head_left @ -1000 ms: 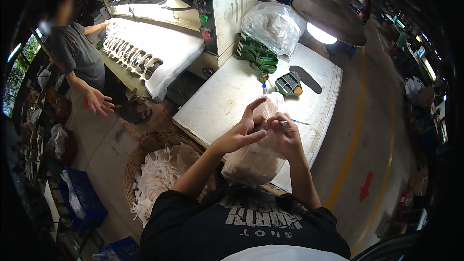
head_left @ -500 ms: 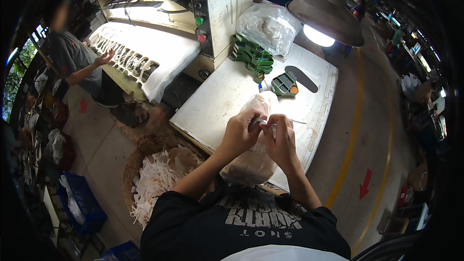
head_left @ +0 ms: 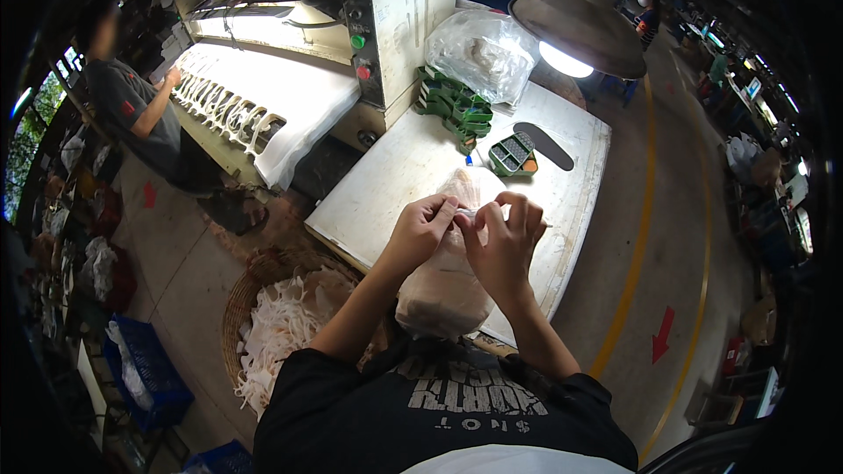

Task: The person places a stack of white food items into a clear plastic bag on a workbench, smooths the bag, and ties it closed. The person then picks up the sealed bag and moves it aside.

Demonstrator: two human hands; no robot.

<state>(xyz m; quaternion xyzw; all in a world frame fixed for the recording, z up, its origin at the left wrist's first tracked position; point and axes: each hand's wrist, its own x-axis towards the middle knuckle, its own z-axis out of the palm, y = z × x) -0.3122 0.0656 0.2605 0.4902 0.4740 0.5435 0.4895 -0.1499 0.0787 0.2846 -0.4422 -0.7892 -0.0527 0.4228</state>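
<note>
A bundle of pale pieces wrapped in clear plastic (head_left: 443,300) lies at the near edge of the white table (head_left: 378,197), close to my body. My left hand (head_left: 426,226) is closed in a pinch on a thin white strip over the middle of the bundle. Against it, my right hand (head_left: 500,237) pinches the same strip between thumb and fingertips, its other fingers bent and raised. A loose end of the strip (head_left: 548,226) sticks out to the right. My fingers hide whether it is knotted.
Green metal frames (head_left: 452,110), a green compartmented piece (head_left: 513,154), a dark sole-shaped piece (head_left: 546,147) and a clear plastic bag (head_left: 483,53) lie farther back under a lamp (head_left: 580,31). A wicker basket of white scraps (head_left: 294,325) stands left. Beyond, a person (head_left: 136,105) works beside a machine (head_left: 399,26).
My right hand has turned and lifted its fingers, and my left hand has shifted slightly left. The person at the left has drawn their hand back from the cut sheet.
</note>
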